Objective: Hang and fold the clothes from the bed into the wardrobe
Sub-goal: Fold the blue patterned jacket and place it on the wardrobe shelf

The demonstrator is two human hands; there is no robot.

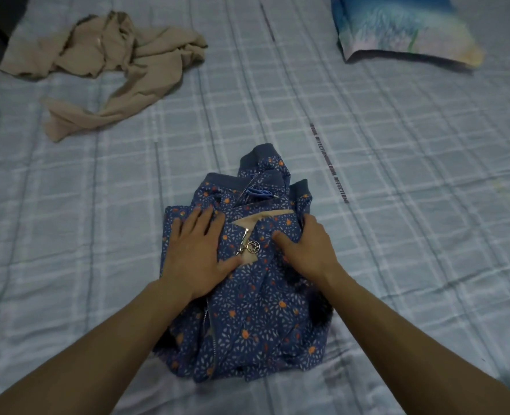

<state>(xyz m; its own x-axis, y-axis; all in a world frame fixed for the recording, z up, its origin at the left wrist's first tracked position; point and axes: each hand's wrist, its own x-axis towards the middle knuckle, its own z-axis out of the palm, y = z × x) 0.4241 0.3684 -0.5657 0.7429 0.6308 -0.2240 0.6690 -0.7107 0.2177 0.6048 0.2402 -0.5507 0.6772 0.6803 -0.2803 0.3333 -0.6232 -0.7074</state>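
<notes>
Both forearms enter from 6 o'clock and meet on the blue floral jacket (256,310), which lies bunched and partly folded on the bed sheet (412,190), in the lower middle of the view. Our left hand (195,253) lies flat on the jacket's 9 o'clock side, fingers straight and spread, palm pressing the fabric down. Our right hand (306,247) is on the 3 o'clock side; its thumb lies over the cloth toward the zipper while its fingers bend down into a fold, so it grips the jacket there. Between the two hands we note the metal zipper pull (249,247) with a round charm, resting on a pale lining patch. The jacket's ribbed cuffs and collar point to 12 o'clock. Just beyond, toward 1 o'clock, a line of printed lettering (333,172) runs across the checked sheet. Farther off at 10 o'clock lies a crumpled beige garment (113,70), well apart from the jacket. At 1 o'clock, farthest, sits a blue patterned pillow (403,28).
</notes>
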